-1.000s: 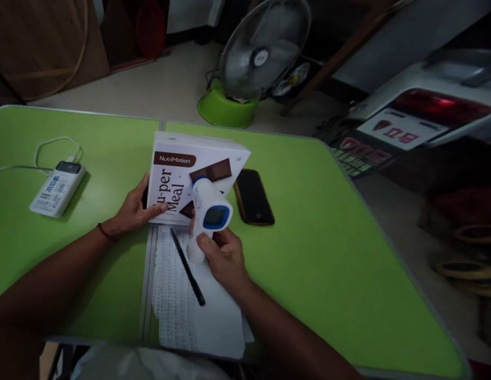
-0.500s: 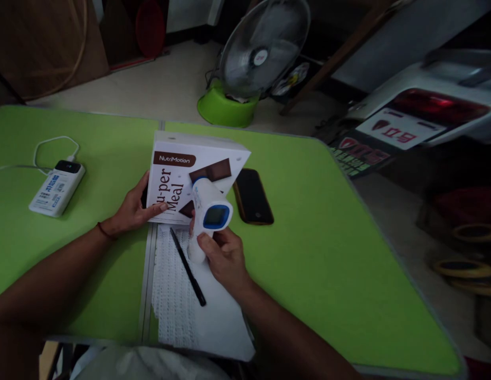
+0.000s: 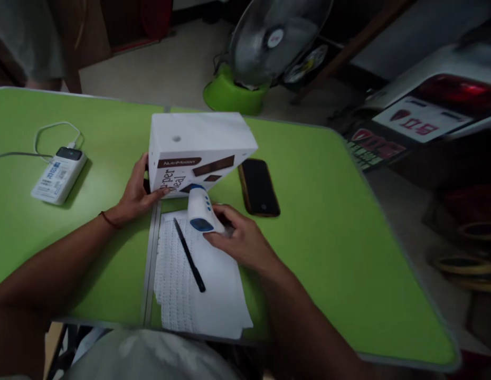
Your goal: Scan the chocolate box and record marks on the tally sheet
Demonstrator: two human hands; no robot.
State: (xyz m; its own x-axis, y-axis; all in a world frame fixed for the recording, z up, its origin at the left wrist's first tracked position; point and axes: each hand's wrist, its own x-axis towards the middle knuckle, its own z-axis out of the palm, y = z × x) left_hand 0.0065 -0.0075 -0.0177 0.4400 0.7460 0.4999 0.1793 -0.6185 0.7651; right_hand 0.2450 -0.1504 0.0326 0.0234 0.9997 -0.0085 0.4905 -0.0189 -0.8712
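Note:
My left hand [image 3: 140,187] grips the left side of a white NutriMotion box [image 3: 204,132], thumb across its printed front. The box is tilted so that its blank white side shows on top. My right hand [image 3: 241,235] is closed around the handle of a white and blue infrared thermometer [image 3: 201,208], which is tipped sideways close to the lower front of the box. Most of its handle is hidden by my fingers. Below lie sheets of handwritten paper [image 3: 214,285] with a black pen [image 3: 190,256] across them.
A dark phone with a yellowish case [image 3: 259,187] lies right of the box. At the left of the green table [image 3: 328,264] is a white power bank [image 3: 59,177] with a cable. Beyond the table stand a fan [image 3: 275,42], a vehicle's rear [image 3: 447,100] and a person [image 3: 35,42].
The box has tipped, showing more of its top side and less of its front. My right hand has rolled the thermometer over sideways and lower. A person has appeared at the upper left.

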